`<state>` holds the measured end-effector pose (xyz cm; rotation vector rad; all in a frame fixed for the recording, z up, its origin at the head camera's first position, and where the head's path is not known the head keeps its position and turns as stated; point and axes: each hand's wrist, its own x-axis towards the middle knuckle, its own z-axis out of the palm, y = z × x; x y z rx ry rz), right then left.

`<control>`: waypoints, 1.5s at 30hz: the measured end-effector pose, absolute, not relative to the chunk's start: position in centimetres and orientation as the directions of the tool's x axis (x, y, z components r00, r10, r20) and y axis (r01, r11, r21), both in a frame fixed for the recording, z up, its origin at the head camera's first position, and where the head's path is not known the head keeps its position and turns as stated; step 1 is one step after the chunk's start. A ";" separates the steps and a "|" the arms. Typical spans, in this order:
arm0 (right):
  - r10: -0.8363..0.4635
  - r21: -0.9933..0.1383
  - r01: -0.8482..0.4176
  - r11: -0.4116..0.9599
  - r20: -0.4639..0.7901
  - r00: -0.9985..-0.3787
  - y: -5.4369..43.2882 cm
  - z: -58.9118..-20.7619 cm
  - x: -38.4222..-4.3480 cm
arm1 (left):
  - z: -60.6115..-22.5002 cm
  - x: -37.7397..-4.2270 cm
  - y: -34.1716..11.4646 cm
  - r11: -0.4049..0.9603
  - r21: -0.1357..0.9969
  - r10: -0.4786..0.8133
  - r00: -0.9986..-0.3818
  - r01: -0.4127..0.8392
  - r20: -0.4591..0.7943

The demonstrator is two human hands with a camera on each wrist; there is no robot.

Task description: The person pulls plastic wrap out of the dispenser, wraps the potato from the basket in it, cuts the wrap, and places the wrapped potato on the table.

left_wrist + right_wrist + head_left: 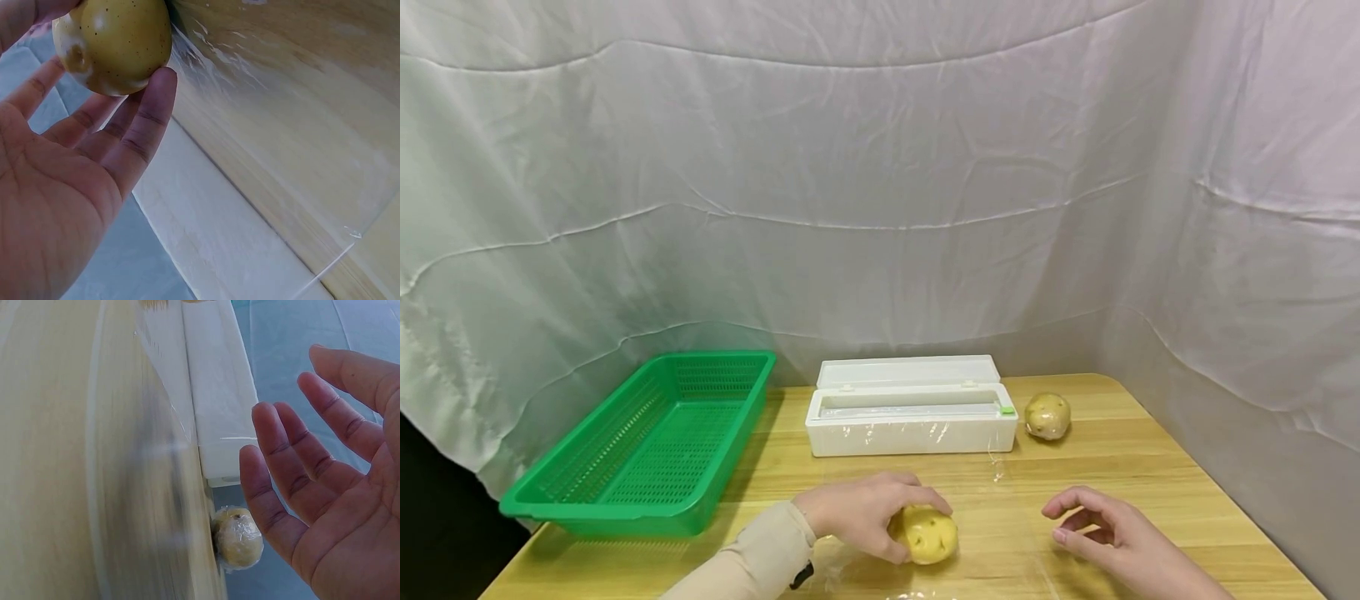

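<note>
Gripping a yellow potato [934, 537] between thumb and fingers of the sleeved left hand [876, 510], over clear film [225, 62] spread across the wooden table [1187, 500]. Holding the right hand [1108, 540] relaxed, apart to the potato's right, fingers loosely bent. Facing a white box [910, 437] with its lid [910, 372] tilted back, a film-wrapped potato [1048, 417] just beside its right end, and a green basket [647, 523] off to the left.
</note>
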<state>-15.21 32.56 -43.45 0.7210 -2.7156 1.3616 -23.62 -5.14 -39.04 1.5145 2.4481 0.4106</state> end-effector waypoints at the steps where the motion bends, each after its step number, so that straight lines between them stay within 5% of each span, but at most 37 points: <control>1: -0.394 -0.755 -0.407 0.513 0.214 -0.894 32.6 -43.4 -15.2 | -39.1 -23.6 -5.2 0.425 0.354 0.898 -0.437 0.833 -0.050; 22: -0.423 -0.746 -0.427 0.511 0.214 -0.881 32.4 -43.7 -15.2 | -38.7 -22.5 -7.3 0.445 0.345 0.876 -0.481 0.827 0.022; 29: -0.571 -0.707 -0.599 0.376 0.332 -0.751 32.5 -44.1 -15.4 | -38.3 -20.4 -11.4 0.483 0.309 0.847 -0.527 0.819 0.073; 36: -0.710 -0.793 -0.542 0.278 0.211 -0.672 32.3 -44.1 -15.4 | -40.5 -18.2 -14.6 0.390 0.339 0.897 -0.436 0.856 0.067; 45: -0.741 -0.875 -0.410 0.257 0.094 -0.665 31.7 -44.6 -15.5 | -42.2 -16.9 -16.0 0.435 0.360 0.870 -0.488 0.826 0.070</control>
